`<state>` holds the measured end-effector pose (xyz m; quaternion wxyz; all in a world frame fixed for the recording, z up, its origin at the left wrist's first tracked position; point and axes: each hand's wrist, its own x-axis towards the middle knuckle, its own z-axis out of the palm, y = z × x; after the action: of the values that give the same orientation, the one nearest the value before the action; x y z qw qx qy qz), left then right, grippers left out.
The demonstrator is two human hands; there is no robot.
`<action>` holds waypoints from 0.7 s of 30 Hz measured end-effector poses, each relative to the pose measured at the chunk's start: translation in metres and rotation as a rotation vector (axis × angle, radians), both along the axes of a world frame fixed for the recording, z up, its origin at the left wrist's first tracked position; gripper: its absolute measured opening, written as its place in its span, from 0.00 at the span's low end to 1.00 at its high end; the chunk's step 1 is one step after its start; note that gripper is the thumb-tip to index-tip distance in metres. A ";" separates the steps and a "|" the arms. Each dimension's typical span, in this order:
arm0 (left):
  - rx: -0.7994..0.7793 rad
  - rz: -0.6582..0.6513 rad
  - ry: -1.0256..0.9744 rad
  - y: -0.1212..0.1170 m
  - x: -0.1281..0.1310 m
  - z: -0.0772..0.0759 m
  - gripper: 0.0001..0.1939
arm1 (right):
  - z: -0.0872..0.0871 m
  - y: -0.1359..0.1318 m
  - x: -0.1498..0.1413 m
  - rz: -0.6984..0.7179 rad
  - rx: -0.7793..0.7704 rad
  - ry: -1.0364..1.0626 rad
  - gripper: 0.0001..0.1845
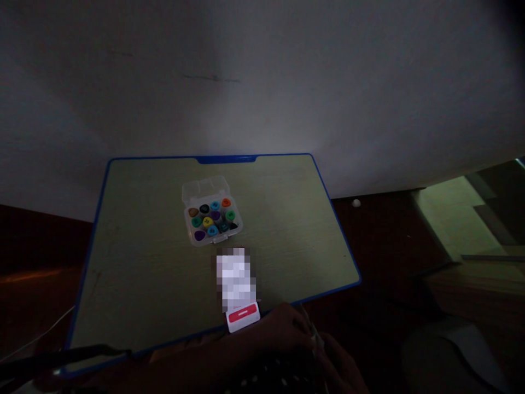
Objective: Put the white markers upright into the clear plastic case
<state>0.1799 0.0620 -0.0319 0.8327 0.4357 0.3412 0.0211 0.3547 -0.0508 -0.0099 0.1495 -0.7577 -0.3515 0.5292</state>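
Note:
In the dim light at the bottom of the head view, my left hand (287, 326) reaches across past the table's front edge, its fingers curled. Close beside it on the right is my right hand (339, 362), partly in shadow and also closed. Between the two hands shows a small pale, thin piece (316, 340), which I cannot identify; the fingers hide most of it. A lit phone (241, 316) lies at the table's front edge just left of my left hand, its screen blurred. Behind it stands an open clear plastic box (220, 239) of upright markers (208, 222) with coloured caps.
The pale table (287, 219) has a blue rim and stands against a grey wall (262, 98). A dark strap-like thing (82, 353) crosses its front left corner. A white cable (45, 331) runs at the left. A small white object (356, 203) lies on the dark floor.

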 end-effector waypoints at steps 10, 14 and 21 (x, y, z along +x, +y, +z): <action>0.110 -0.045 0.184 0.000 -0.003 -0.002 0.03 | 0.009 0.041 0.012 -0.070 -0.018 0.040 0.29; 0.167 -0.113 0.181 -0.002 -0.001 -0.005 0.04 | 0.014 0.054 0.022 -0.053 0.019 0.044 0.26; 0.170 -0.066 0.153 -0.003 0.002 -0.008 0.08 | 0.008 0.046 0.025 -0.012 0.002 0.011 0.25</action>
<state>0.1815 0.0588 -0.0394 0.7646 0.5160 0.3861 -0.0107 0.3798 -0.0052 -0.0021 0.1554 -0.7567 -0.3470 0.5318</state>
